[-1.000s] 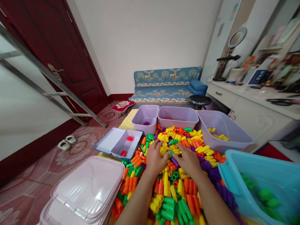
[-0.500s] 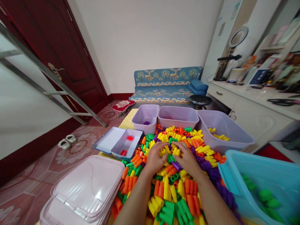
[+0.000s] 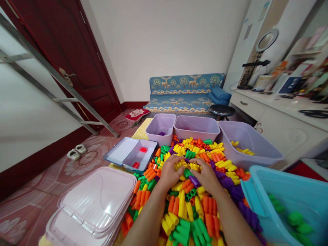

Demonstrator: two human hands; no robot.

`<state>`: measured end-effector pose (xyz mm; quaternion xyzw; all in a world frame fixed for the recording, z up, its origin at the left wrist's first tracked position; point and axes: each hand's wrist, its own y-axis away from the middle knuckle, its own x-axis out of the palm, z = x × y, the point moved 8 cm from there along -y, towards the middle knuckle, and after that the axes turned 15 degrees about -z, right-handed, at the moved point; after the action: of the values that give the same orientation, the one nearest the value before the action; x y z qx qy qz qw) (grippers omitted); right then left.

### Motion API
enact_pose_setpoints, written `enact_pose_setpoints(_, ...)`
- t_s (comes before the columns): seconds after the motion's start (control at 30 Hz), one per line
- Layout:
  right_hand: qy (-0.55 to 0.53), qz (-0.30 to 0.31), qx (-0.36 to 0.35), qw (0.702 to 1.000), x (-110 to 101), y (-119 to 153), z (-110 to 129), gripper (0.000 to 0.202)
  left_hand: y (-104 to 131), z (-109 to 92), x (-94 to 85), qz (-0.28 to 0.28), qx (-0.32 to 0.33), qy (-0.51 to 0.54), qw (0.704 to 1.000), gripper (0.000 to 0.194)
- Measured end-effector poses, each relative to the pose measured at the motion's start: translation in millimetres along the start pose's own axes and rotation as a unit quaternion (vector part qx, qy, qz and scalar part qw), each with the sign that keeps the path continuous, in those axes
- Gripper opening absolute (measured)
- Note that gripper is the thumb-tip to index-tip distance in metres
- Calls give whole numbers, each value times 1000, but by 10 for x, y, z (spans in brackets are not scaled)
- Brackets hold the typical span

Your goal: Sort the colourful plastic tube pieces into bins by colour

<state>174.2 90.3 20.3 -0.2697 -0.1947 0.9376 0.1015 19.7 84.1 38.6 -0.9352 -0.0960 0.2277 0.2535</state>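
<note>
Left hand (image 3: 169,173): arched over yellow pieces (image 3: 179,165) near the table's middle; thumb and fingertips apart, with pieces between; cannot tell whether squeezing.
Right hand (image 3: 206,176): curved over more yellow pieces (image 3: 195,166), facing the left; thumb apart from fingertips, firmness of hold impossible to tell.
Purple piece (image 3: 195,181): tilted on the heap (image 3: 211,218), just nearer the table's near edge than the right thumb.
Green piece (image 3: 190,154): just beyond the fingertips, toward the far edge of the table (image 3: 142,130).
Left bin (image 3: 159,138), middle bin (image 3: 196,132), right bin (image 3: 237,158): side by side along the far edge (all lilac).
Case (image 3: 139,156): open at the left edge, with red pieces (image 3: 143,149) inside.
Lids (image 3: 102,194): stacked at the near left corner.
Tub (image 3: 271,222): at the near right corner, with green pieces (image 3: 296,218) inside.
Heap: probably prone to sliding if raked hard, being loose and unevenly piled; likely to bring wrong colours along if scooped blindly beneath the palms.
Fingertips: more bent and closer together than a second ago, then spread flatter.
Bins: slightly further right in view, otherwise unchanged.
</note>
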Motion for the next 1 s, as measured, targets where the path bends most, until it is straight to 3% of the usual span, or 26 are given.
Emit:
enact_pose_setpoints(0.33, -4, -2, -20, 1000, 27, -11, -59, 30, 7, 25, 4, -7, 11, -3, 1000, 36)
enact_pose_setpoints(0.63, -56, -4, -57, 997, -7, 15, 90, 45, 5, 102, 35, -15, 16, -2, 1000, 37)
enact_pose_setpoints(0.8, -49, 5, -38, 998, 11, 24, 53, 56, 17, 123, 17, -19, 5, -1, 1000, 43)
enact_pose_setpoints(1.0, -13, 10, -33, 999, 36, 14, 14, 41, 21, 108, 0, -22, 7, 4, 1000, 39)
